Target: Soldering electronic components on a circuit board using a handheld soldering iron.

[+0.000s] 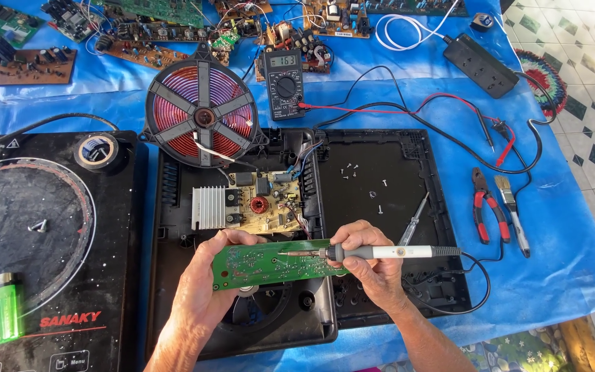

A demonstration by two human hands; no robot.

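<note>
Left hand: the left hand (201, 293) is clamped on the left end of a long green circuit board (270, 263), fingers curled over its top edge, holding it tilted above the opened casing.
Right hand: the right hand (370, 265) is closed around the grey grip of a soldering iron (380, 253), held like a pen; the thin metal tip lies on the solder side of the green circuit board, about the middle.
Iron cord: a black cord runs from the iron's white handle end and loops over the right half of the casing.
Casing: a black plastic cooker base (380, 172) lies open under both hands, with a round fan opening just below the left hand.
Inside the casing: a beige main board (263, 207) with a ribbed silver heat sink (208, 207) sits just beyond the held board; loose screws (363, 180) are scattered in the right half, and a clear-handled screwdriver (414, 219) leans near the right hand.
Left side: a black glass cooker top (43, 275) bears a green lighter (5, 306) and a roll of tape (96, 150).
Right side: red-handled pliers (487, 207) and a small brush (512, 213) lie side by side on the blue surface (573, 262).
Farther: a copper coil (201, 114) on a black spoked frame stands at the casing's far edge, with a multimeter (284, 83) just right of it, red and black leads trailing right.
Farthest: bare circuit boards (153, 41) line the far edge; a black power strip (480, 65) lies at the far right.
</note>
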